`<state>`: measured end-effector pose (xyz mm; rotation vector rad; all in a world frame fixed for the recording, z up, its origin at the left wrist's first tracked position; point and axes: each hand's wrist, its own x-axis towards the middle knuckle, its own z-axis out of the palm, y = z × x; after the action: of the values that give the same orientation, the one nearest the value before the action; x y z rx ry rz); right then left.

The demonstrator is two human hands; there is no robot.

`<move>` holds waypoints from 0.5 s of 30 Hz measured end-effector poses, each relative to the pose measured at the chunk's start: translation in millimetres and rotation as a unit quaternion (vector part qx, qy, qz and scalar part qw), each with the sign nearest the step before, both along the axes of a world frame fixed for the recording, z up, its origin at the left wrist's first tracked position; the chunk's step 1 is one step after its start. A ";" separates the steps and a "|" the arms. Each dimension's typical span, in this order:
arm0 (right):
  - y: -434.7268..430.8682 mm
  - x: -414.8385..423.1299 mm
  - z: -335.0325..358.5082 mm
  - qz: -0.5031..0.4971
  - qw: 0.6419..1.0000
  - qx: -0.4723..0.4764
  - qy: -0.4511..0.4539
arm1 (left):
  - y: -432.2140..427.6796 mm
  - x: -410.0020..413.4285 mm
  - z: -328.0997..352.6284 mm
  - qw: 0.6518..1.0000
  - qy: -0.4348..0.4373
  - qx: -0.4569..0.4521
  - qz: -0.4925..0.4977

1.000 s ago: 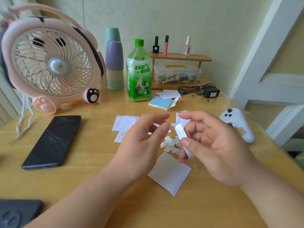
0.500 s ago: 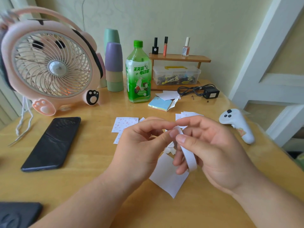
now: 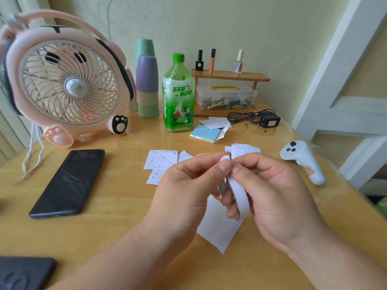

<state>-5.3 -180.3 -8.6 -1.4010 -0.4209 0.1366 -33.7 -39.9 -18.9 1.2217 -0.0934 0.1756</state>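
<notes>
Closer than before, our left grip (image 3: 188, 189) pinched the end of the tape roll (image 3: 238, 194); our right grip (image 3: 276, 197) curled round it, paper (image 3: 217, 229) just beneath.

**Bare Hands, Bare Forearms**

The left hand (image 3: 184, 191) and right hand (image 3: 278, 197) are bare, with short, plain fingernails. The left forearm (image 3: 125, 258) at 7 o'clock and the right forearm (image 3: 339, 262) at 5 o'clock are bare to the frame's edge.
</notes>
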 end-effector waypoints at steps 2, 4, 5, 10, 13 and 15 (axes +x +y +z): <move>1.0 -0.3 -0.7 -0.002 1.000 -0.005 -0.009 | -2.5 -1.2 2.7 1.000 -0.004 -0.009 0.000; 1.7 -0.2 -1.4 -0.004 1.000 -0.011 -0.009 | -3.4 -1.5 4.2 1.000 0.000 -0.021 0.009; 1.9 -0.4 -1.5 -0.004 1.000 -0.011 -0.004 | -3.6 -1.5 4.0 1.000 0.000 -0.024 0.011; 3.8 -2.0 -0.5 0.001 0.999 -0.008 0.037 | -5.7 -1.6 3.5 0.998 -0.002 -0.023 0.053; 4.1 -3.9 0.5 -0.006 0.999 -0.022 0.049 | -7.5 -2.8 4.4 0.996 -0.017 0.001 0.093; 5.0 -5.4 2.5 -0.011 0.999 -0.024 0.046 | -7.8 -3.8 4.5 0.992 -0.027 0.031 0.115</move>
<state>-10.7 -175.2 -6.1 -1.4409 -0.3268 0.1945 -37.5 -47.8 -14.4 1.2890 -0.0048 0.4106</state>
